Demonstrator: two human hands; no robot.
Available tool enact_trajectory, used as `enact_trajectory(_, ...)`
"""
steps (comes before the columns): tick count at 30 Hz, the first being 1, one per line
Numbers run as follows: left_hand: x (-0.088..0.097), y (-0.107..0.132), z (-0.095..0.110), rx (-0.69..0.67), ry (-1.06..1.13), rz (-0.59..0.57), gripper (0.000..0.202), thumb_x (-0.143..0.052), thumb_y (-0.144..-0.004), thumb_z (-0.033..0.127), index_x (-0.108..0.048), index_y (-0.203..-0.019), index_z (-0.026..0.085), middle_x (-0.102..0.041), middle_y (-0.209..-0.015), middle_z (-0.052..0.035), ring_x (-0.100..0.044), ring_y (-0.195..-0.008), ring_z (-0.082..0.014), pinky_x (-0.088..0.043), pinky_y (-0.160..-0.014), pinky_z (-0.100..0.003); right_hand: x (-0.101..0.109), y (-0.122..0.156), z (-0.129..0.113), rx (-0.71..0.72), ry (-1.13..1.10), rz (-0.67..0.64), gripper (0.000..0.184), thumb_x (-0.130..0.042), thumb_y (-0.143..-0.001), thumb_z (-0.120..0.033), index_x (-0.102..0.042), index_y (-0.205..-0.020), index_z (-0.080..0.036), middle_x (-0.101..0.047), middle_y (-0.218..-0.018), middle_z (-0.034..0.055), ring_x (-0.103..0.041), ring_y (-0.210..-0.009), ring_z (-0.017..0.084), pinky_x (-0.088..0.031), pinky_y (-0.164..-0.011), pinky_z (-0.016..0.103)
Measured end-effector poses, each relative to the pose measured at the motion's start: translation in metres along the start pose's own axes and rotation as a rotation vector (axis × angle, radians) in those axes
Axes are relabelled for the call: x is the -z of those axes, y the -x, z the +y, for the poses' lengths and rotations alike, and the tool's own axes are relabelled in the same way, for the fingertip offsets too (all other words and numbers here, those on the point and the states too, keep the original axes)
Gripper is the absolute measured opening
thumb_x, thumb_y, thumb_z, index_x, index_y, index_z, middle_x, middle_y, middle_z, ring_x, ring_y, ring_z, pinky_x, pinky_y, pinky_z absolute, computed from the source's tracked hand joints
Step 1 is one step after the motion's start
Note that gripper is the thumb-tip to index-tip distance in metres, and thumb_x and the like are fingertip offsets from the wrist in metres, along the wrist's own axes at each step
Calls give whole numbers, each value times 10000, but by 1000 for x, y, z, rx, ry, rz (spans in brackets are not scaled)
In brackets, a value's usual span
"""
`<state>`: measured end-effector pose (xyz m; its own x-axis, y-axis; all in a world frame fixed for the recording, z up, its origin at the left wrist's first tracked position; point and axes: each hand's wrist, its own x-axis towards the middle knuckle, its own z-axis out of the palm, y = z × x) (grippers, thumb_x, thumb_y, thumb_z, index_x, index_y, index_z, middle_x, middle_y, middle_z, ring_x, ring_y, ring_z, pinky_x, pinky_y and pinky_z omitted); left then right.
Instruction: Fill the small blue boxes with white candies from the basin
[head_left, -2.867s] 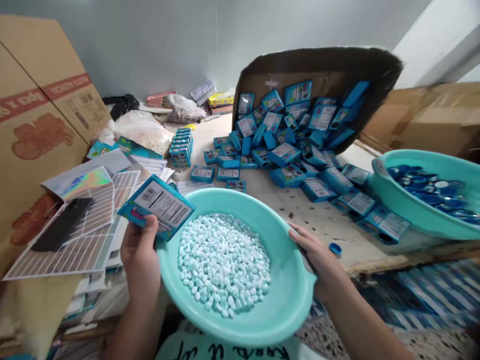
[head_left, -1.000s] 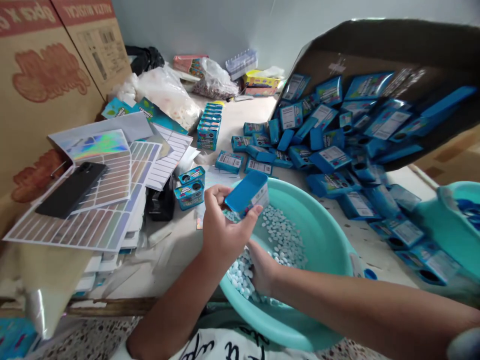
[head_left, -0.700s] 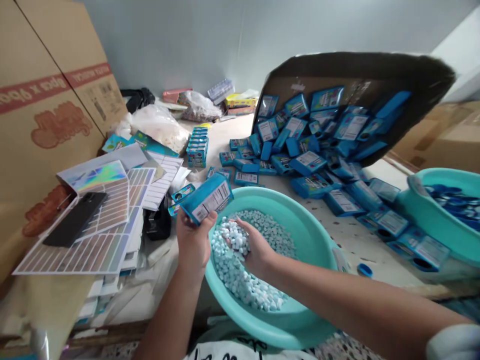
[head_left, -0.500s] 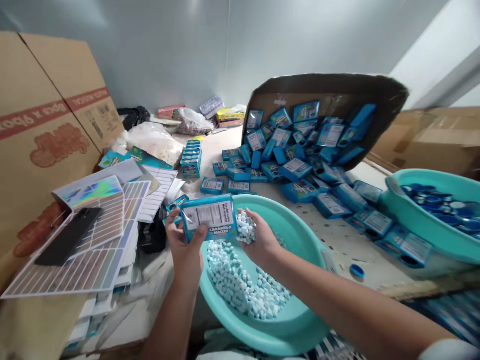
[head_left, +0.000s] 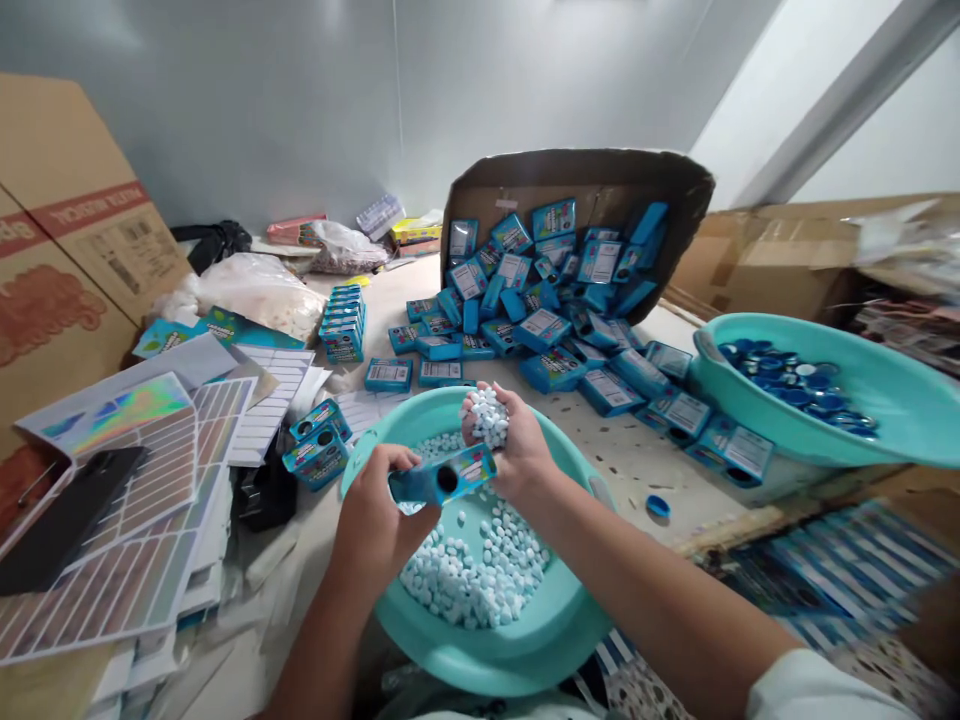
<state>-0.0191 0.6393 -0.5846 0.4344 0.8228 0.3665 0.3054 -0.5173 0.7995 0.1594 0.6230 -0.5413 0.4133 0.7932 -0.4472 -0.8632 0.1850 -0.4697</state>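
My left hand (head_left: 382, 510) grips a blue candy box (head_left: 420, 484) by its sides. The box is tipped so its round dark opening faces me. Just above and to the right, my right hand (head_left: 517, 445) is cupped around a heap of small pale blue and white candies (head_left: 489, 415). Both hands are over a turquoise basin (head_left: 480, 668), where many more loose candies (head_left: 480, 585) lie. Left of the basin stand two more blue boxes (head_left: 319, 455) with round openings upward.
A tipped carton (head_left: 577, 170) spills many blue boxes (head_left: 541, 328) across the table. At right, another turquoise basin (head_left: 892, 400) holds blue caps (head_left: 817, 390); one loose cap (head_left: 658, 506) lies nearer. Sticker sheets (head_left: 150, 540), a black phone (head_left: 71, 515) and a row of boxes (head_left: 343, 325) are left.
My left hand has turned the box from its labelled face to its side with the opening. My right hand has risen slightly above the box with its candies. The view has swung right.
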Motion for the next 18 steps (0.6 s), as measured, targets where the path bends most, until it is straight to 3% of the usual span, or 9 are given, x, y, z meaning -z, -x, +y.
enact_trajectory(3, -3, -1, 5, -19, -121, -193, 570, -708, -716, 187, -550, -1258, 272, -688, -1061, -36, -693, -960, -238, -561, -813, -347, -11, 11, -7, -23, -92, 111, 82, -565, -920, -198, -592, -842, -195, -661, -638, 0, -642, -531, 104, -522, -448, 147)
enact_trajectory(6, -5, -3, 10, -67, -111, -311, 507, -651, -726, 129, -602, -1213, 261, -677, -1132, -58, -672, -1054, -254, -551, -896, -371, -17, 20, -13, -15, -118, 129, 98, -552, -933, -202, -589, -842, -197, -649, -622, -14, -644, -526, 102, -525, -442, 145)
enact_trajectory(10, -7, -6, 9, -47, -147, -357, 521, -590, -656, 43, -622, -1151, 202, -693, -1156, -94, -640, -1124, -295, -522, -987, -441, -19, 25, -16, -9, -120, 108, 132, -529, -943, -200, -572, -817, -196, -644, -615, -21, -638, -513, 88, -529, -466, 141)
enact_trajectory(15, -12, -8, 9, 37, -193, -385, 481, -586, -655, 39, -648, -1101, 206, -708, -988, -76, -651, -1001, -293, -546, -849, -414, -21, 33, -7, -11, -44, 18, 28, -617, -849, -207, -592, -841, -198, -638, -619, -35, -637, -528, 97, -526, -477, 156)
enact_trajectory(18, -13, -9, 13, 28, -182, -393, 435, -594, -659, 43, -646, -1055, 218, -708, -960, -60, -639, -974, -288, -529, -828, -405, -21, 36, 0, -3, 32, -57, 108, -672, -767, -219, -573, -808, -204, -619, -609, -54, -628, -548, 94, -511, -487, 159)
